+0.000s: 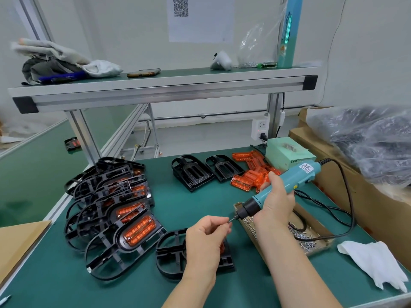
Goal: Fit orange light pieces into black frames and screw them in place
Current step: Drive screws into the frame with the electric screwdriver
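The left grip (208,232) pinches 1 screw (229,221) onto the tip of the driver (289,183) clasped in the right grip (275,203), with the frame (169,256) lying beneath the left grip on the bench (200,196); seated crooked, the screw could drop among the frame's ribs.

Left hand (205,235), right hand (274,204): both bare. Forearms (295,270) bare along whole visible length, to bottom edge of view. Rest of body out of view.

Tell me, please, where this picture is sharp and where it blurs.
Head view: soft even light, faint shadows; the left hand pinching a screw and the right hand gripping the screwdriver are sharp; the plastic bag and cloths upper left smear; the shelf rail bows.
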The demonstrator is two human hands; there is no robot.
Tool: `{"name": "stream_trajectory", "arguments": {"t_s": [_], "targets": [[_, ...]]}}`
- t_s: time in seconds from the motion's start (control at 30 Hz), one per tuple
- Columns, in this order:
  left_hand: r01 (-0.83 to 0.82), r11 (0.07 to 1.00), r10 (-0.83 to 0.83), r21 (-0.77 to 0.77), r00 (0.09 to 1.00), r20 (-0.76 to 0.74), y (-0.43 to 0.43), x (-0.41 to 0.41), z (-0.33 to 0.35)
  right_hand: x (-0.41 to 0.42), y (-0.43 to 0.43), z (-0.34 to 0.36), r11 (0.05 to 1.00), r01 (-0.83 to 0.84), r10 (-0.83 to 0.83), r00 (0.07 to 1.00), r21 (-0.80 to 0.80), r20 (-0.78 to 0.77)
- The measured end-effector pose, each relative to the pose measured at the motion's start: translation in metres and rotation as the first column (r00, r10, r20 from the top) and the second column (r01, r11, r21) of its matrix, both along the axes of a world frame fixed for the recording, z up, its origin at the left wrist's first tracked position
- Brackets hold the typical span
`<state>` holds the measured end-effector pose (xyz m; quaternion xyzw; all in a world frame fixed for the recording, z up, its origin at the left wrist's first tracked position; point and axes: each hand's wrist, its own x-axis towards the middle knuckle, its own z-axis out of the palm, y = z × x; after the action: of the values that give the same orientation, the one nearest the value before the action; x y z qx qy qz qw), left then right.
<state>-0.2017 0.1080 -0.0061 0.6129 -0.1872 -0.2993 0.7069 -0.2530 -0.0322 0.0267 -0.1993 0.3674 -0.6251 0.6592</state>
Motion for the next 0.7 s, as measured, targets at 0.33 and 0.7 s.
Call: {"name": "stream_trajectory", "arguments": {"t_s": [0.33, 0.7], "targets": [[-0.07, 0.991, 0.072, -0.112, 0.997, 0.008, -0.003, 0.003, -0.001, 0.013, 0.003, -0.009, 0.994, 0.03, -0.038, 0.997, 0.102, 0.07], [0.04, 0.978, -0.126, 0.205, 0.894, 0.43, 0.022, 0.037, -0.011, 0.01, 0.001, 0.0, 0.997, -0.037, 0.034, 0.999, -0.065, -0.042]]}}
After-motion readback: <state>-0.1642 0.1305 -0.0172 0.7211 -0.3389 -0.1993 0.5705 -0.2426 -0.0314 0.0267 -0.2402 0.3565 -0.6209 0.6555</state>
